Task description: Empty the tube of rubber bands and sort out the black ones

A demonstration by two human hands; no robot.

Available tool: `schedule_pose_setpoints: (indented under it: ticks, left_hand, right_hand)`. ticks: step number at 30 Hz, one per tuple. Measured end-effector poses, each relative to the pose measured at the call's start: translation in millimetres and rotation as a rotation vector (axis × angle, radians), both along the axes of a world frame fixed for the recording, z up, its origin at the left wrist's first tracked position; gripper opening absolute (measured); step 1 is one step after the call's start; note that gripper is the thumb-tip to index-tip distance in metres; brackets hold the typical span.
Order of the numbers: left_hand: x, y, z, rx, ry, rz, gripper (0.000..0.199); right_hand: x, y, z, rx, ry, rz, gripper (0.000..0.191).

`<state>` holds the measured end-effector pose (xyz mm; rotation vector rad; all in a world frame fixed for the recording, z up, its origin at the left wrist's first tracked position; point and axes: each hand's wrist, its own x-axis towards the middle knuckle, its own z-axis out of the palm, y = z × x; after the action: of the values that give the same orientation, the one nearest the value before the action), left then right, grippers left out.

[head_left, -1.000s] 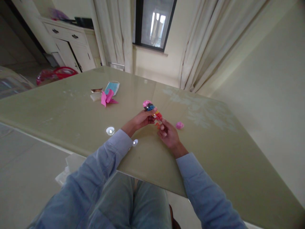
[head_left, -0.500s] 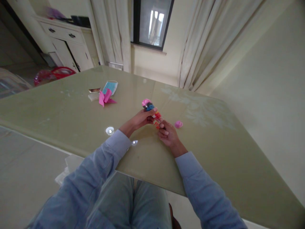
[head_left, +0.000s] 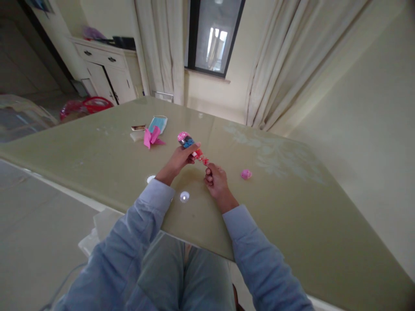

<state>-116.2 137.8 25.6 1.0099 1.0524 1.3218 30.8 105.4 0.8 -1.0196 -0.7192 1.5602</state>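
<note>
A long, slim clear plastic packet (head_left: 186, 141) with pink, black, blue and red contents is held slanted above the table. My left hand (head_left: 180, 160) is wrapped round its middle, thumb on top. At the packet's lower right end, my right hand (head_left: 216, 179) is closed, with thumb and forefinger pinching the narrow red tip. What the contents are is too small to tell. On the table to the right of my right hand lies a small pink lump (head_left: 246, 174), touched by neither hand.
On the pale green table (head_left: 292, 216), a pink folded paper (head_left: 153, 137), a blue face mask (head_left: 158, 125), a whitish block (head_left: 136, 136) and a small dark strip (head_left: 138, 128) lie together at back left. Beyond stand a white cabinet (head_left: 106, 65) and a red plastic item (head_left: 95, 104).
Both hands have shifted left with the packet. My right hand has drawn back along it to its tip, so more of the red end shows. The view has turned slightly.
</note>
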Motion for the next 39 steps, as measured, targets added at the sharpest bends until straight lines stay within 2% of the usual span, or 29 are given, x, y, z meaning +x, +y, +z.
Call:
schedule_pose_setpoints:
  ticks: [5, 9, 14, 17, 20, 24, 29, 33, 39]
  left_hand:
    - [-29, -1, -3.0, 0.017, 0.186, 0.130, 0.042]
    - [-47, 3, -4.8, 0.071, 0.438, 0.223, 0.043]
    - [-58, 3, 2.5, 0.152, 0.706, 0.335, 0.044]
    - [-62, 3, 5.3, 0.209, 0.765, 0.348, 0.043]
    - [-65, 5, 4.8, 0.162, 0.676, 0.323, 0.044]
    - [-66, 9, 1.0, 0.101, 0.474, 0.280, 0.044]
    - [-59, 10, -3.5, 0.056, 0.103, 0.043, 0.044]
    - [-54, 11, -3.9, 0.003, -0.104, -0.054, 0.045]
    - [-50, 8, -3.7, -0.004, -0.203, -0.122, 0.041]
  right_hand:
    - [-22, 2, -3.0, 0.117, -0.275, 0.027, 0.019]
    - [-37, 8, -8.3, 0.203, -0.486, -0.001, 0.020]
    - [-47, 12, -10.2, 0.228, -0.621, -0.058, 0.028]
    - [-51, 10, -7.3, 0.255, -0.620, -0.054, 0.027]
    - [-58, 8, -4.3, 0.209, -0.485, 0.045, 0.022]
    - [-66, 9, 0.0, 0.110, -0.208, 0.147, 0.024]
    - [-71, 9, 8.8, 0.043, 0.138, 0.225, 0.025]
    - [-75, 3, 14.4, 0.049, 0.271, 0.340, 0.022]
    - [-73, 4, 13.8, 0.107, 0.366, 0.420, 0.015]
